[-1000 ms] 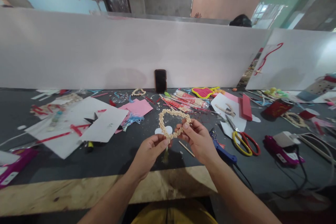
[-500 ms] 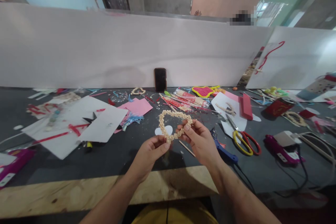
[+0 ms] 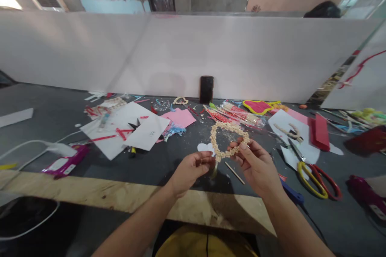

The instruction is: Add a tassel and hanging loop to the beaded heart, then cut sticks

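Note:
My right hand (image 3: 261, 166) pinches a heart-shaped frame (image 3: 214, 138) by its right side, between thumb and fingers. The frame is pale and knobbly, seemingly covered in small beige pieces, and is held up above the table. Just left of its lower tip is my left hand (image 3: 191, 170), thumb and fingers apart with nothing between them. Behind the frame, a white paper heart (image 3: 204, 147) lies partly covered on the dark tabletop. A thin wooden stick (image 3: 235, 173) rests below the frame, between my hands.
Scissors (image 3: 312, 180) and a blue-handled tool (image 3: 292, 191) with a cord lie right. White papers (image 3: 105, 144), pink paper (image 3: 181, 117) and blue shreds (image 3: 174, 131) spread left. Wrapped sticks (image 3: 238, 114) and a propped phone (image 3: 206, 89) are at the back. A purple power strip (image 3: 66, 162) sits far left.
My left fingers have come off the frame's lower tip, leaving a small gap. My right hand still holds the frame. The view has turned left, shifting everything rightward.

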{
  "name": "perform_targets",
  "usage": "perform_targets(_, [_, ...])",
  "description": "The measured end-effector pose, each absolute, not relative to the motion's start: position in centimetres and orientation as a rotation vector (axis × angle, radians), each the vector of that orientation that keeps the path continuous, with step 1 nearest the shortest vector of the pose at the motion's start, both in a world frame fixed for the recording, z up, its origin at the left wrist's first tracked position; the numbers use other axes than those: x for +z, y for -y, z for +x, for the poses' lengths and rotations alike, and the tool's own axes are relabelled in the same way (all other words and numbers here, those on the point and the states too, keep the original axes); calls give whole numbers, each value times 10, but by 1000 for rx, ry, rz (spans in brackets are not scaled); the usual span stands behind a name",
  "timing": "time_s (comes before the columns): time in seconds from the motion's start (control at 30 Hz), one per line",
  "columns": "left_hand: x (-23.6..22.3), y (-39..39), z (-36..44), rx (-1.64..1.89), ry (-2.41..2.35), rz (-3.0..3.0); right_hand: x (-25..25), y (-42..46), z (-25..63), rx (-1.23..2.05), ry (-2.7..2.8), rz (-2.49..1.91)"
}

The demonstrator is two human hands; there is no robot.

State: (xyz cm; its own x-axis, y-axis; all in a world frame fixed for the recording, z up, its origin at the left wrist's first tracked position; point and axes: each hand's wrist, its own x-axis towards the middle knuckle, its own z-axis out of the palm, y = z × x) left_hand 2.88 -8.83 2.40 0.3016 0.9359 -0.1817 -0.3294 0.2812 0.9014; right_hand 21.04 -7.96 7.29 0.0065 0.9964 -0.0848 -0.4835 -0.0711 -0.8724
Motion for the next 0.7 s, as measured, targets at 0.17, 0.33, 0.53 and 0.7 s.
perform_targets(0.17, [33,78,10,1111,-1059,1042,77,78,211,1457,786,-929])
perform_targets(0.33, [44,74,1,1190,-976,1021,76,75,211,1479,807,-926])
perform_targets(0.53, [48,86,22,1108,-810,860,72,74,204,1491,841,-922])
perform_targets(0.7, [38,89,33,1114,-794,843,69,75,203,1512,873,-925])
